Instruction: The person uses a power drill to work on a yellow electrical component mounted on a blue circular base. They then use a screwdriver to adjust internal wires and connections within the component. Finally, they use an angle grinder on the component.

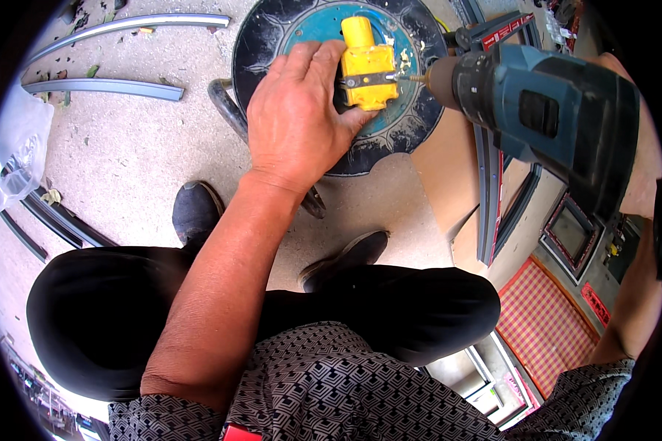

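My left hand (294, 110) is closed around a yellow plastic block (369, 59) with a rounded upper end and a dark metal strip (369, 79) across it. The thumb presses its lower edge and the fingers lie along its left side. Under it is a round stool (329, 158) with a black rim and a blue-green centre. At the right, my right hand (646, 158), mostly hidden, grips a blue and black power drill (529, 106). A thin bit (418, 77) points left from its chuck, its tip at the strip's right end; whether they touch I cannot tell.
Curved metal strips (118, 88) and a clear plastic bag (18, 158) lie on the floor at left. Dark frame profiles (487, 198), a brown board (449, 173), a small framed pane (572, 234) and a checked cloth (546, 316) are at right. My shoes (197, 209) are below the stool.
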Motion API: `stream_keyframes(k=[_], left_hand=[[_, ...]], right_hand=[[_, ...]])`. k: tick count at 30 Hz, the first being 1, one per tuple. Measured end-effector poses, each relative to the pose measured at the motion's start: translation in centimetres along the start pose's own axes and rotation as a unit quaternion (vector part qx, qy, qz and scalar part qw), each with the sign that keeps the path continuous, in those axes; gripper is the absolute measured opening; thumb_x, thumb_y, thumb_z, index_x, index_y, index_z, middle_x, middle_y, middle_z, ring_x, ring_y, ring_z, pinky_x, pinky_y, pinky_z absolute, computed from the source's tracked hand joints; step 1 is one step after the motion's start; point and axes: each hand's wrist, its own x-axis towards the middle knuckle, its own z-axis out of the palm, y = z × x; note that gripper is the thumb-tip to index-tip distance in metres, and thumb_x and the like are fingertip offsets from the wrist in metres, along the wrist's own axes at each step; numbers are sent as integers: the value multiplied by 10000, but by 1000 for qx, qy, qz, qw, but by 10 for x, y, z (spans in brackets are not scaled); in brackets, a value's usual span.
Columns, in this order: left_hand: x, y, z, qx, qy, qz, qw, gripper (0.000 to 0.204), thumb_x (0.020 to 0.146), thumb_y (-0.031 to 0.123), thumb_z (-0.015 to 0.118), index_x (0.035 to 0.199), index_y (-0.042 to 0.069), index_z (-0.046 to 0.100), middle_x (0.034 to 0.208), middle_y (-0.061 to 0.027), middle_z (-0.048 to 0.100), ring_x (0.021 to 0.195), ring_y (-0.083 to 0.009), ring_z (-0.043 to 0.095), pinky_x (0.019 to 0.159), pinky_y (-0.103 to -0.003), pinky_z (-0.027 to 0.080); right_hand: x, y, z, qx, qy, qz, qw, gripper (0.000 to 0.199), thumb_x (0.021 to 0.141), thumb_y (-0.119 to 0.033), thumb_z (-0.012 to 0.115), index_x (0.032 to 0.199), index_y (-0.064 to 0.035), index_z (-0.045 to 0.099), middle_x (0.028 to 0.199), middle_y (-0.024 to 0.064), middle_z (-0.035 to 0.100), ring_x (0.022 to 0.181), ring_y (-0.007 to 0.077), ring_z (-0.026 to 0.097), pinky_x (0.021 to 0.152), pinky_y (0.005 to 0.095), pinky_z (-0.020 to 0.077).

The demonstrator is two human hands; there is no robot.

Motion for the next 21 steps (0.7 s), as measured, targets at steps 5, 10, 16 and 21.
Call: stream_keyframes(k=[5,10,16,21], left_hand=[[-1,-1,1,-1,2,3,1000,759,659,299,963,1312,77,645,1255,-115,653,1129,-290,669,964,-378,565],[-1,-1,2,1,2,6,1000,767,657,299,964,1317,75,644,1250,-115,655,1123,-288,671,958,-376,567],[-1,-1,2,-1,7,6,1000,764,661,298,964,1317,73,643,1245,-117,658,1117,-293,674,950,-375,572],[-1,0,1,-4,1,1,1000,766,659,298,964,1319,76,643,1251,-119,658,1118,-299,673,957,-379,568]], right_hand=[[2,1,0,-1,1,1,1000,782,839,-191,856,1496,-81,448,1283,115,621,1113,230,702,965,403,592],[2,2,-1,-3,2,0,1000,778,837,-193,857,1493,-81,453,1282,115,623,1114,232,702,967,403,590],[3,4,-1,-5,3,3,1000,774,835,-196,858,1489,-82,459,1282,116,626,1116,234,701,970,404,587],[3,4,-1,-7,6,4,1000,771,834,-198,859,1485,-82,465,1282,116,628,1118,236,700,972,405,585]])
